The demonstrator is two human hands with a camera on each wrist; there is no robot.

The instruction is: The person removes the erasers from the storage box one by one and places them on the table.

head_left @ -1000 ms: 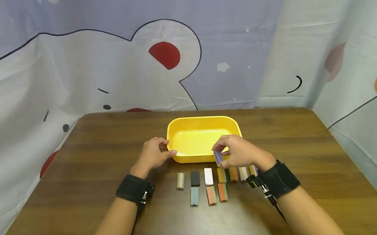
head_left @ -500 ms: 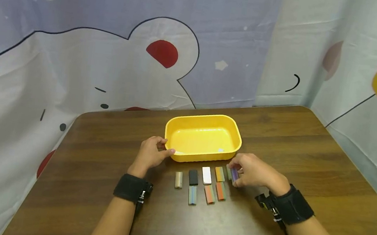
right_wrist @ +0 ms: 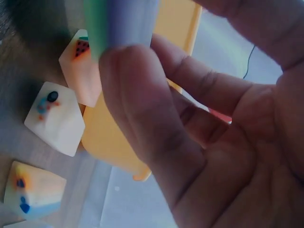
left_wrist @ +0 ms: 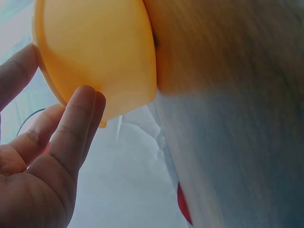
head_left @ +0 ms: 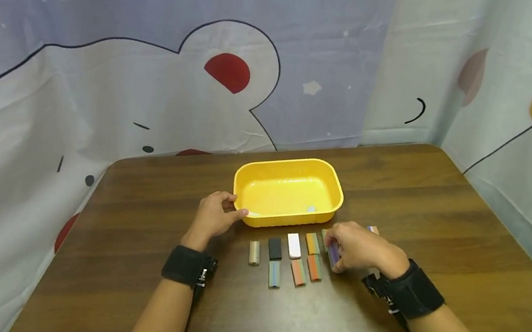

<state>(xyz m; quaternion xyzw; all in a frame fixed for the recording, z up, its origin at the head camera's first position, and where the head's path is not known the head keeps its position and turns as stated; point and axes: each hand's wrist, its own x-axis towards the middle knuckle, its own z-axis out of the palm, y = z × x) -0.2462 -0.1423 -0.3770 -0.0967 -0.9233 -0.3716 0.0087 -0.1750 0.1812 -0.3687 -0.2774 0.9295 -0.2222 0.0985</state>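
My right hand [head_left: 364, 248] pinches a purple and green striped eraser [head_left: 333, 254] at the right part of a group of erasers on the table. In the right wrist view this eraser [right_wrist: 126, 23] shows its green and purple bands above the fingertips, its upper part cut off by the frame. The left hand [head_left: 215, 212] grips the front left corner of a yellow plastic tray [head_left: 289, 220]. The left wrist view has its fingers against the wall of the tray [left_wrist: 99, 57]. My right hand hides some of the erasers beneath it.
Several erasers lie before the tray, among them a white one [head_left: 294, 245], a black one [head_left: 274, 248], a beige one [head_left: 254, 252] and an orange-green one [head_left: 314, 268]. Another eraser [head_left: 372, 230] shows behind the right hand. A printed curtain [head_left: 155, 91] hangs behind the table.
The right hand has moved from over the tray's front right corner down and right to the erasers, still holding the purple and green eraser. My left hand stays at the tray's corner.
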